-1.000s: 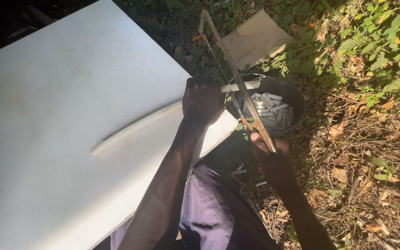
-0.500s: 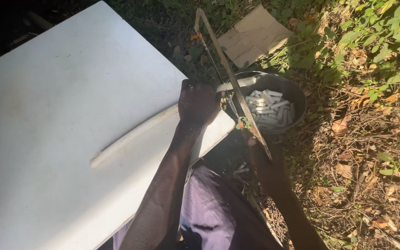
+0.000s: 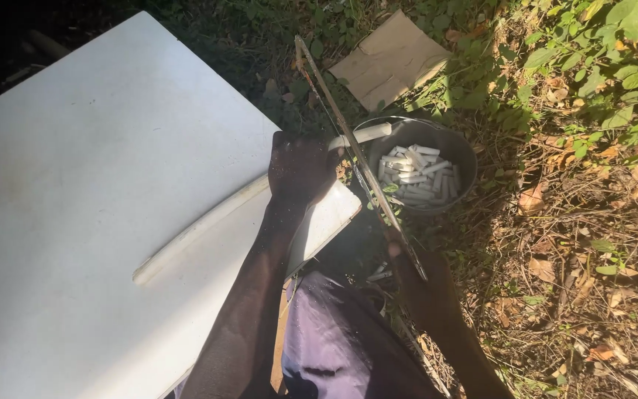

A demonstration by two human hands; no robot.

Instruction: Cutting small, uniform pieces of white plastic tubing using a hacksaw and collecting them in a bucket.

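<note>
While the left hand [image 3: 300, 168] pressed the long white pipe [image 3: 208, 222] down on the white tabletop [image 3: 75, 185], its end jutting over the dark bowl [image 3: 461, 151] of cut white pieces [image 3: 413, 177], the right hand [image 3: 426, 292] gripped the hacksaw [image 3: 356, 151] across it. Sawing looked underway; a steady stroke seemed called for.

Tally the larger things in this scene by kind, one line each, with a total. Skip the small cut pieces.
White table: 1
Long white stick: 1
Saw: 1
Dark bowl: 1
Cardboard sheet: 1
Total: 5
</note>
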